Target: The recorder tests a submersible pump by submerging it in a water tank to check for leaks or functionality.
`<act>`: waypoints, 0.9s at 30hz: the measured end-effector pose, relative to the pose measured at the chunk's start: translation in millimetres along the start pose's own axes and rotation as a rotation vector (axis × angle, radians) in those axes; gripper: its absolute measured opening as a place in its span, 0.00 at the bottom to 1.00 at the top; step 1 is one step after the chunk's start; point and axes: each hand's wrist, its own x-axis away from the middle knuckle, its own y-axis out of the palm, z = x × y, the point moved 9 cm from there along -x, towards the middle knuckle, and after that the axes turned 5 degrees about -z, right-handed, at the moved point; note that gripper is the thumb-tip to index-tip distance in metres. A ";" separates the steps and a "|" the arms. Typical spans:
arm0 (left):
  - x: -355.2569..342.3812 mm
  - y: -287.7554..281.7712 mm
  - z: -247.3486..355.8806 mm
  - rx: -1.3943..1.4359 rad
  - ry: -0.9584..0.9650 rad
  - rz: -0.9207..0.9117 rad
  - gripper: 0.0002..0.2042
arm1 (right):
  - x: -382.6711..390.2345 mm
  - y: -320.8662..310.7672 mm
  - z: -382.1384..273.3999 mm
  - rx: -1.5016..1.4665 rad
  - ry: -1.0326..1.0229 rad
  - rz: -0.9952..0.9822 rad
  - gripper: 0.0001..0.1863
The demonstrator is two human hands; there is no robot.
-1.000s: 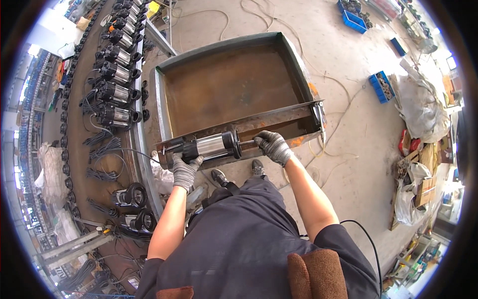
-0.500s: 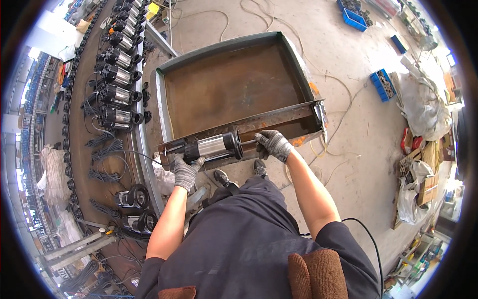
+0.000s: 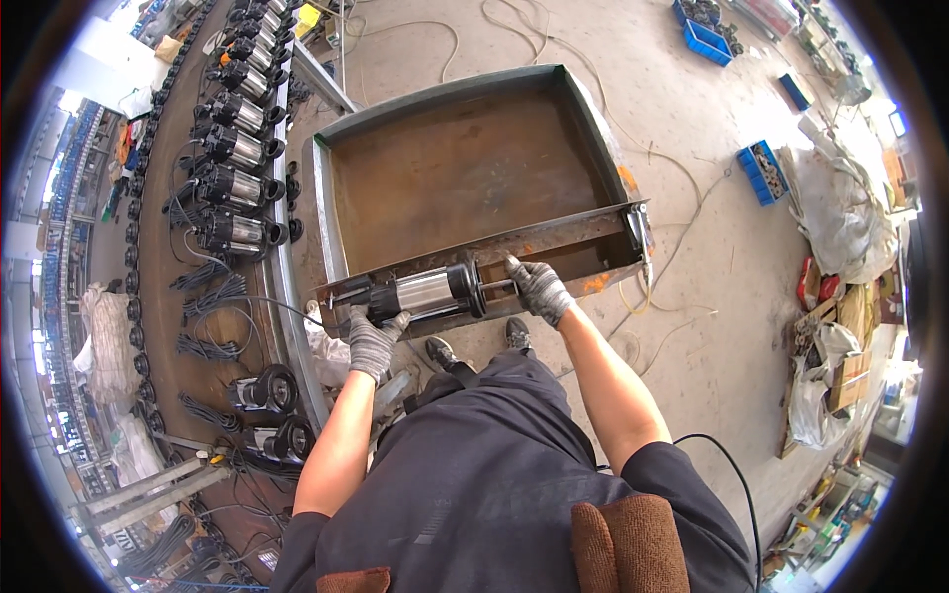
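Note:
A pump (image 3: 425, 293) with a shiny silver barrel and black ends lies sideways across the near end of a metal tank (image 3: 326, 222). My left hand (image 3: 373, 341), in a grey knit glove, grips its black left end from the near side, the thumb toward the barrel. From the pump's right flange a thin metal rod (image 3: 498, 284) sticks out. My gloved right hand (image 3: 541, 290) is closed around the outer end of this rod; the palm side is hidden. A dark cable (image 3: 287, 304) runs leftward from the pump's left end.
Brownish water (image 3: 474, 168) fills the tank beyond a cross plate. At left, a row of similar pumps (image 3: 234, 186) stands on a long bench, with coiled cables (image 3: 213, 287) nearer. Hoses (image 3: 682, 168) cross the floor at right, near a blue crate (image 3: 760, 172).
My right hand has turned slightly on the rod, its thumb side now higher. The pump and my left hand stay nearly in place; the whole view has shifted a little.

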 end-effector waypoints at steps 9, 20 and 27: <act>10.4 -9.3 0.8 -0.246 0.115 0.144 0.30 | 5.5 17.9 1.8 -0.727 -0.089 -0.187 0.14; 0.5 -3.7 -12.2 -0.114 0.072 0.025 0.35 | 11.9 5.3 -22.2 0.154 -0.396 -0.214 0.23; 1.7 -1.3 5.8 -0.223 0.038 0.015 0.33 | 11.8 8.2 -38.0 0.766 -0.472 0.325 0.16</act>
